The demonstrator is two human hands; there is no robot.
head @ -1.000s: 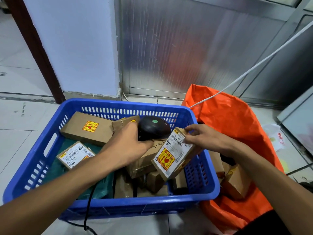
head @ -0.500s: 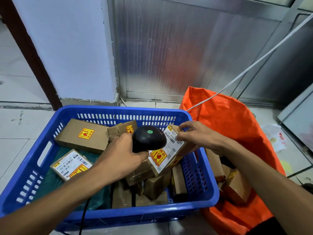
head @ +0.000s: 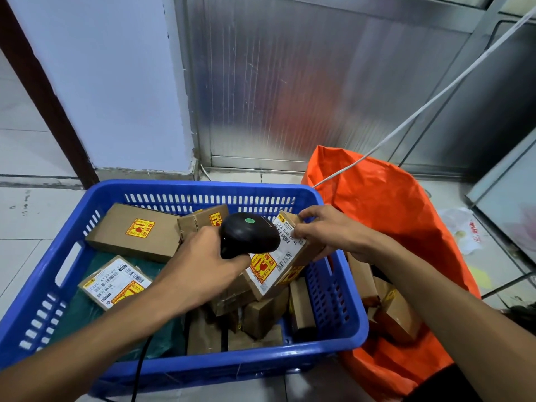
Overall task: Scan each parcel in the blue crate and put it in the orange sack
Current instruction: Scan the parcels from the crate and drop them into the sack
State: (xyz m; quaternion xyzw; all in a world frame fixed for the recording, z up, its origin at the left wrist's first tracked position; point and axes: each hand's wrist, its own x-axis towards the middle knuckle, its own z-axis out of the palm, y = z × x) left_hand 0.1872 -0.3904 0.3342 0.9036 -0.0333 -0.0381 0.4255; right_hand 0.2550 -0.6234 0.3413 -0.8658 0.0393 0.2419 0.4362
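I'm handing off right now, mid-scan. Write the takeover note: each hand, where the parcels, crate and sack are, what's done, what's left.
Left hand: grips the black scanner, its head over the label of the held parcel.
Right hand: pinches that parcel's top end, holding it tilted above the right side of the blue crate.
Orange sack: open, right of the crate, with several cardboard parcels already inside.
Done: those parcels are in the sack.
Left: finish this scan, drop the parcel in the sack, then work through the crate's remaining boxes, including the large flat box at the back and the labelled box on the left.
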